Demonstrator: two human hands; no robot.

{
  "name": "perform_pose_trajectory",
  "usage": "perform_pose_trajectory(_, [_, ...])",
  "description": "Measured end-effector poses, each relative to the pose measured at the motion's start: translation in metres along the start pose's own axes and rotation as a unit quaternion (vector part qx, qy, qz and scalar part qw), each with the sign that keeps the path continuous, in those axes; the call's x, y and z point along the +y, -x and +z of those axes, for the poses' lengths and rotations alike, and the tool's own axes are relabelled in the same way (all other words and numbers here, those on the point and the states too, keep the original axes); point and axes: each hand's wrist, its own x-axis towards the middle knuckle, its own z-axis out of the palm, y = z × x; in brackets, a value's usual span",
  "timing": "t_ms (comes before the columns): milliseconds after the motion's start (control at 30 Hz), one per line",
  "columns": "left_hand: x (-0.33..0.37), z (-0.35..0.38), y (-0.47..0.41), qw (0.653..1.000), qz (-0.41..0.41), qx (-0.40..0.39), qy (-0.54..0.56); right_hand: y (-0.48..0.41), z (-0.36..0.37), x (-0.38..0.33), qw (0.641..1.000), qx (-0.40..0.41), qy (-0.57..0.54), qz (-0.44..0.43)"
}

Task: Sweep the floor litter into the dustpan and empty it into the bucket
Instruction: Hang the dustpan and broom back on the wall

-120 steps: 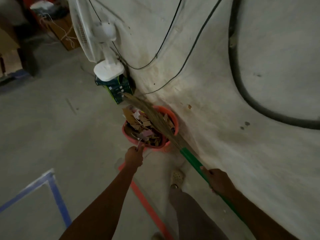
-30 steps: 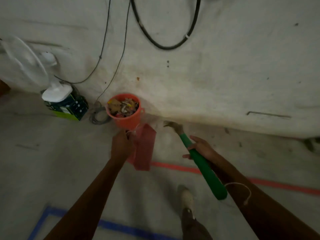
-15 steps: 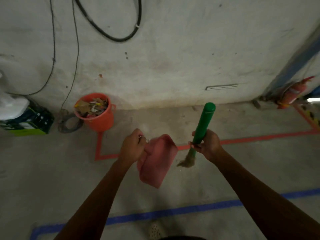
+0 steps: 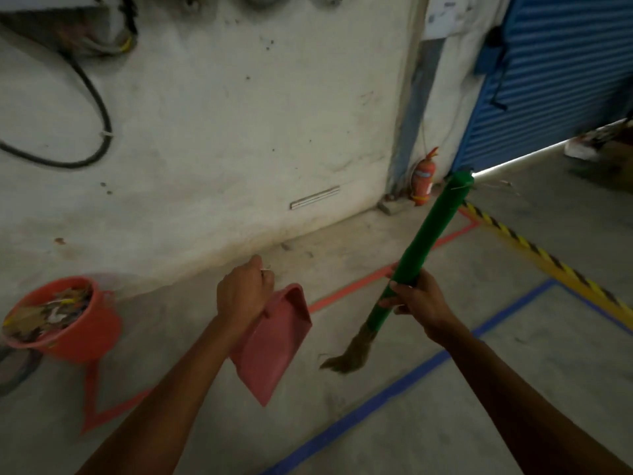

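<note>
A pink dustpan (image 4: 274, 341) hangs clear of the concrete floor (image 4: 513, 365), well to the right of the orange bucket (image 4: 68, 323), as a person stands holding it. The left hand (image 4: 241, 293) is clenched round the handle at the pan's upper end, so the pan slopes down below and just right of that hand. Farther from the bucket, the right hand (image 4: 418, 303) is wrapped round the lower part of a green broom handle (image 4: 424, 245), which tilts up and away to the right. The brown bristles (image 4: 349, 354) trail below that hand, just beside the dustpan's lower edge. They are blurred, and whether they touch the floor cannot be told. The bucket itself stands at the foot of a stained white wall (image 4: 239, 132), heaped to the rim with paper and cardboard scraps (image 4: 48, 310). A red tape line (image 4: 349, 289) runs along the floor from beneath the bucket and passes behind both hands. A blue tape line (image 4: 376, 389) crosses nearer the camera. Far to the bucket's right, a red fire extinguisher (image 4: 423, 178) stands against the wall beside a blue roller shutter (image 4: 555, 70), with yellow-and-black hazard tape (image 4: 534, 252) on the floor below it. A thick black cable (image 4: 99, 108) loops on the wall above the bucket.
</note>
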Motion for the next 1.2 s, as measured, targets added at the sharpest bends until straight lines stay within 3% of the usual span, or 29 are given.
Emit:
perform_pose_trajectory(133, [0.080,0.009,-0.024,0.996,0.074,0.045,-0.001,0.006,-0.092,-0.019,0.994,0.062,0.078,-0.052])
perform_pose_trajectory(333, [0.184,0.026,-0.086,0.979,0.035,0.076,0.184,-0.012,-0.189,-0.064,0.982,0.106,0.136,-0.079])
perform_pose_trajectory(533, [0.295,0.050,-0.167,0.958,0.092,0.066,0.262,-0.068,-0.267,-0.089,0.966,0.154,0.188,-0.090])
perform_pose_trajectory(700, [0.395,0.084,-0.245,0.872,0.046,-0.055,0.484,-0.144,-0.333,-0.101,0.941,0.176,0.275,-0.089])
perform_pose_trajectory(800, [0.448,0.112,-0.298,0.841,0.035,-0.095,0.531,-0.208,-0.375,-0.111,0.936,0.193,0.291,-0.049])
perform_pose_trajectory(1033, [0.562,0.118,-0.429,0.821,0.090,-0.182,0.534,-0.338,-0.451,-0.164,0.953,0.201,0.224,0.030])
perform_pose_trajectory(1200, [0.645,0.129,-0.509,0.815,0.097,-0.175,0.543,-0.415,-0.504,-0.193,0.948,0.226,0.225,-0.015])
